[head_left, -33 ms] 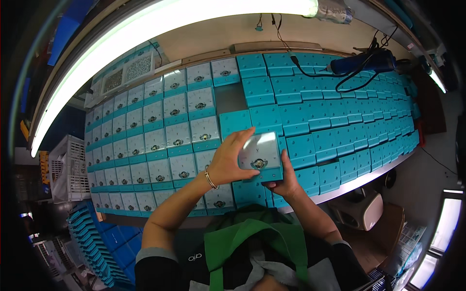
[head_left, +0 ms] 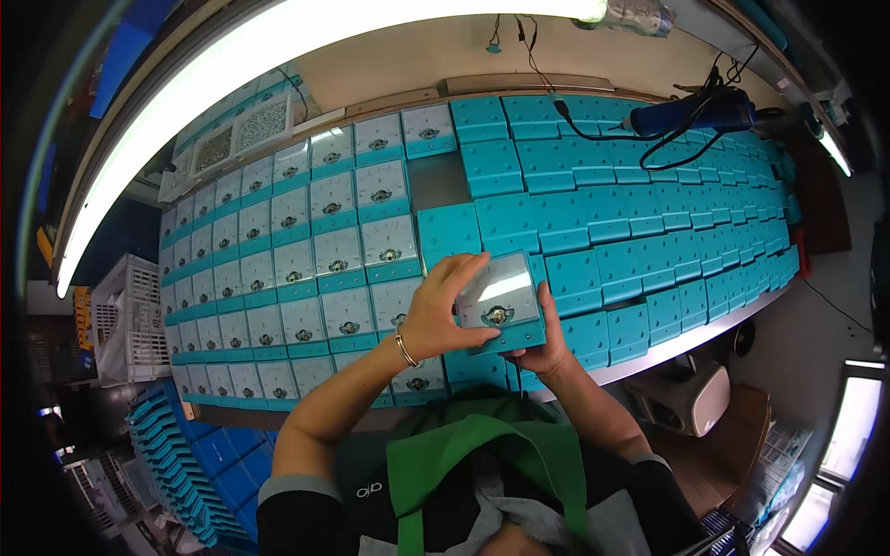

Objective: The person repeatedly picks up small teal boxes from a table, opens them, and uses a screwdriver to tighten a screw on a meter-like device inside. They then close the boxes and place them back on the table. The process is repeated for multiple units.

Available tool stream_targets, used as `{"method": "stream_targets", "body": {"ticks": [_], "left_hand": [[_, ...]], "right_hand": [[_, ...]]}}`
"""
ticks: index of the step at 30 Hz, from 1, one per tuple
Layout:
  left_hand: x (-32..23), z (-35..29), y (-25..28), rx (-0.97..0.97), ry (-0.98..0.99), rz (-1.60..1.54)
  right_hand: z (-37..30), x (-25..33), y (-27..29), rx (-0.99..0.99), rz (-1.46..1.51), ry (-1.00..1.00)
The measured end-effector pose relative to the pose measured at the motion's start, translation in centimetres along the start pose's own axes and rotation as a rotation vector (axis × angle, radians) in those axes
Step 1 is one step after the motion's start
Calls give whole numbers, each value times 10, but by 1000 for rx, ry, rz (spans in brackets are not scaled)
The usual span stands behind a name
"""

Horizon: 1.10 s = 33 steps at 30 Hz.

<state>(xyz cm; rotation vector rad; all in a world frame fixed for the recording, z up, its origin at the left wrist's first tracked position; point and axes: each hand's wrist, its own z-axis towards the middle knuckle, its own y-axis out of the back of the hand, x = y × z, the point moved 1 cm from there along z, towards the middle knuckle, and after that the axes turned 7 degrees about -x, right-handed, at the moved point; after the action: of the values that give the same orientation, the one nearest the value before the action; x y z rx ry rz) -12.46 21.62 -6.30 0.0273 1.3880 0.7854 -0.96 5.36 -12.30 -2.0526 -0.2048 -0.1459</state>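
Note:
A square panel meter [head_left: 505,289] with a white dial, a clear front and a teal base is held above the bench between my two hands. My left hand [head_left: 438,310] is closed on its left side, fingers along the upper left edge and thumb at the lower front. On the other side my right hand [head_left: 547,341] grips the right edge and supports it from below; some of those fingers are hidden. Light glares on the clear front. Beneath and beside the meter lie teal housings [head_left: 505,222], dials not visible on them.
Rows of similar meters [head_left: 334,195] cover the bench's left part; teal housings fill the right. A blue electric screwdriver [head_left: 695,113] with a black cable rests across the back right. Trays of small metal parts [head_left: 262,128] stand far left. A lit tube lamp [head_left: 352,23] hangs above.
The meter has tilted slightly in my hands, showing a little more of its teal lower edge. My grip stays the same.

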Motion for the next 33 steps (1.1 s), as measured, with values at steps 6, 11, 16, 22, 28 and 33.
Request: {"method": "stream_targets", "body": {"ticks": [6,11,16,22,28,33], "left_hand": [[-19,-34,19,54,25,-14],[-36,-52,15,116,15,122],[-56,-68,18,103,-51,90],[-73,-91,17,108,-82,27],[-75,-96,16,89,-116,19],[-77,-98,16,83,-106,25]], "right_hand": [[-36,16,-3,-449,-1133,295],[-45,-8,3,-726,-2415,830],[-66,-34,-5,-385,-1517,707],[-93,-57,-13,-89,-949,192],[-97,-56,-24,-23,-898,144],[-99,-60,-26,-66,-897,160]]}}
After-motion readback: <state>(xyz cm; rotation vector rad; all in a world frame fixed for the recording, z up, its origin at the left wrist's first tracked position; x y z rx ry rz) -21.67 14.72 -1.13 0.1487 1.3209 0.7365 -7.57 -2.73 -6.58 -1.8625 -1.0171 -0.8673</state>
